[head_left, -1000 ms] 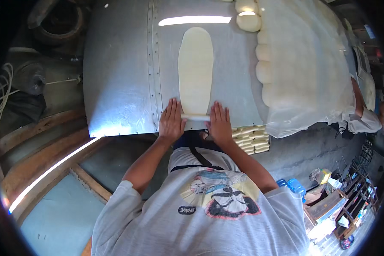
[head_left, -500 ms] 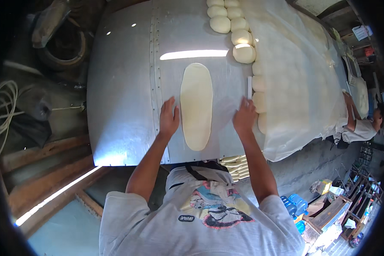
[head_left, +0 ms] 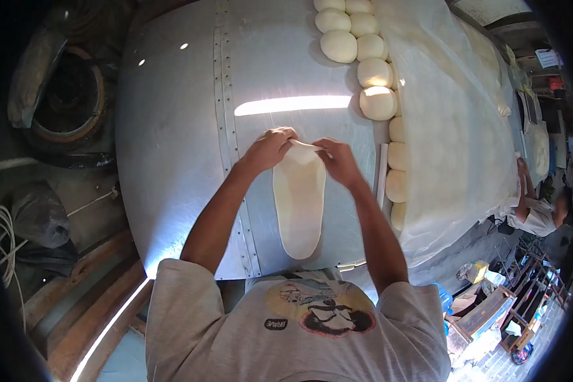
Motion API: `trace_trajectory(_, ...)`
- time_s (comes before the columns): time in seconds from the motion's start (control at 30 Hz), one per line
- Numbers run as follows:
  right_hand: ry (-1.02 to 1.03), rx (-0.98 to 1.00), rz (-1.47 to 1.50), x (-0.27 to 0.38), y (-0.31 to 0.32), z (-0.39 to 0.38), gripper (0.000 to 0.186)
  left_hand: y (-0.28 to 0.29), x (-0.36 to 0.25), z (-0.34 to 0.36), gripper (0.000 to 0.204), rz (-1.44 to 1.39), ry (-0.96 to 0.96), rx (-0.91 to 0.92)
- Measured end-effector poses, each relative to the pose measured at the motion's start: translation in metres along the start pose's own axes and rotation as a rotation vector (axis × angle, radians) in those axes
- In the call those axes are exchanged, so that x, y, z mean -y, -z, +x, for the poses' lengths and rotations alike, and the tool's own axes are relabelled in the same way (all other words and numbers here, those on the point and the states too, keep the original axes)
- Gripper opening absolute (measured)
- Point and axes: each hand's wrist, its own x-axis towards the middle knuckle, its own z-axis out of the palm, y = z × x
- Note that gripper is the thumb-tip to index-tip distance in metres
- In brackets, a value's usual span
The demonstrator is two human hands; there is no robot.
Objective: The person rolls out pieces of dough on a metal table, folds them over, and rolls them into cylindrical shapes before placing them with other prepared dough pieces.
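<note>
A long oval sheet of flattened dough [head_left: 301, 210] lies on the metal table [head_left: 178, 127] in front of me. Its far end is raised and folded slightly between my two hands. My left hand [head_left: 272, 148] pinches the left corner of that end, and my right hand [head_left: 335, 159] pinches the right corner. The near end rests flat close to the table's front edge. To the right of my right hand stands a thin white stick or strip [head_left: 382, 172], upright in the picture, beside a row of round dough balls [head_left: 377, 103].
A translucent plastic sheet [head_left: 455, 140] covers more dough balls on the right. A riveted seam [head_left: 226, 114] crosses the table left of the dough. Another person [head_left: 535, 213] works at the far right. A wheel [head_left: 67, 95] and a coiled cable [head_left: 7, 248] are at left.
Both hands have moved away from me and inward to the far end of the dough sheet. They have taken hold of it and lifted it. My right hand has left the white strip's side.
</note>
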Motion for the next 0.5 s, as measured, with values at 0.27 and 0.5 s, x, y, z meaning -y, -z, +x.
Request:
trace_trajectory(0.27,-0.106,0.759,0.529,0.108,0.174,0.021,0.022,0.138,-0.154,-0.067,0.015,-0.512,0.093,0.172)
trace_trajectory(0.5,0.207,0.282,0.233,0.215,0.228,-0.037,0.025,0.167,-0.268,-0.107,0.013,-0.052,-0.084,-0.409)
